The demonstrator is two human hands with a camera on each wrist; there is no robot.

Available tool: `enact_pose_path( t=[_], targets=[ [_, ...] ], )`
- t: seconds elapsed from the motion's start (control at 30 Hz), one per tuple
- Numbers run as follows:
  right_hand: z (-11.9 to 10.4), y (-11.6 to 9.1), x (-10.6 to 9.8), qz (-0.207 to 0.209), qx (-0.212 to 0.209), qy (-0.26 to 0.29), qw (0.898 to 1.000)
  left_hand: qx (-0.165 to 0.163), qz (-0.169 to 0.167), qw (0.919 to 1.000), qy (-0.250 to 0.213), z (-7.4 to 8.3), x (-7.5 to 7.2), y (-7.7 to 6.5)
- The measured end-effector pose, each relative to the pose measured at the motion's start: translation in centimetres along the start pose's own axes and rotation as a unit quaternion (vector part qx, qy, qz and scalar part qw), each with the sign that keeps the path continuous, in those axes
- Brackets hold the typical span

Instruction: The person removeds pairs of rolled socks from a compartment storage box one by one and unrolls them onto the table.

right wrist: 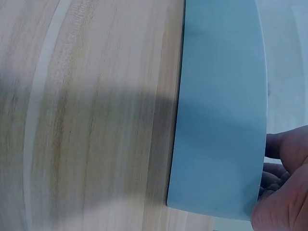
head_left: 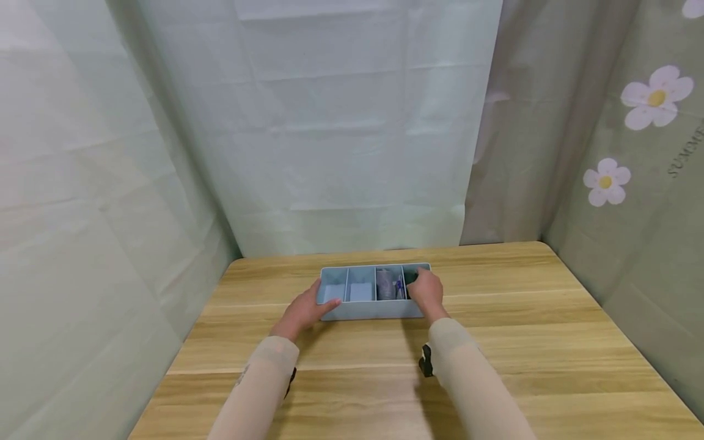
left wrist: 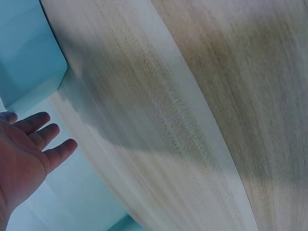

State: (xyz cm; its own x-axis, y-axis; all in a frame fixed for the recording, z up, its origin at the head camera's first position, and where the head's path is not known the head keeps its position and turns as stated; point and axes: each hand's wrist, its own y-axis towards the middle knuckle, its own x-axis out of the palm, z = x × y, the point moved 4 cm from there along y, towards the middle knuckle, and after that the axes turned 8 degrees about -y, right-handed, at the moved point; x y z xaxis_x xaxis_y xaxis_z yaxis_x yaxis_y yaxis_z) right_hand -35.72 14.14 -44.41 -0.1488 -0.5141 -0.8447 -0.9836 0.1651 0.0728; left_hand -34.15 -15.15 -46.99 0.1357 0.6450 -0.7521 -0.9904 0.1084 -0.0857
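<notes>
A light blue box (head_left: 374, 310) with several compartments in a row stands on the table. My left hand (head_left: 305, 308) is at its left end, thumb along the front rim; in the left wrist view its other fingers (left wrist: 57, 153) stretch out straight beside the end wall. My right hand (head_left: 428, 290) reaches over the front rim into the rightmost compartment, fingers bent, by a dark green thing (head_left: 410, 277). The fingertips are hidden, so I cannot tell whether they hold it. The neighbouring compartment has a greyish-purple bundle (head_left: 385, 285) and a slim blue-and-white item (head_left: 399, 287).
The wood-grain table (head_left: 352, 379) extends around the box on all sides. Pale cloth sheets (head_left: 352, 134) hang behind and at the left; a flower-printed curtain (head_left: 632, 244) hangs along the right edge.
</notes>
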Motion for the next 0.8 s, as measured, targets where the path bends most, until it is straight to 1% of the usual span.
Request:
enact_pose_path(
  t=[0.33, 0.57, 0.67, 0.8],
  targets=[
    [-0.43, -0.08, 0.25, 0.000, 0.030, -0.003, 1.000, 0.003, 0.002, 1.0000, -0.001, 0.05, -0.09, -0.09],
    [-0.25, -0.12, 0.13, -0.010, 0.054, 0.003, 0.998, -0.006, 0.002, 1.0000, 0.002, 0.11, -0.17, -0.12],
    [-0.26, -0.13, 0.13, -0.009, 0.057, 0.000, 0.998, -0.007, 0.001, 1.0000, 0.002, 0.19, -0.16, -0.12],
    [-0.22, -0.11, 0.30, -0.005, 0.053, -0.018, 0.998, -0.004, -0.001, 1.0000, 0.002, 0.25, -0.12, -0.13]
  ],
)
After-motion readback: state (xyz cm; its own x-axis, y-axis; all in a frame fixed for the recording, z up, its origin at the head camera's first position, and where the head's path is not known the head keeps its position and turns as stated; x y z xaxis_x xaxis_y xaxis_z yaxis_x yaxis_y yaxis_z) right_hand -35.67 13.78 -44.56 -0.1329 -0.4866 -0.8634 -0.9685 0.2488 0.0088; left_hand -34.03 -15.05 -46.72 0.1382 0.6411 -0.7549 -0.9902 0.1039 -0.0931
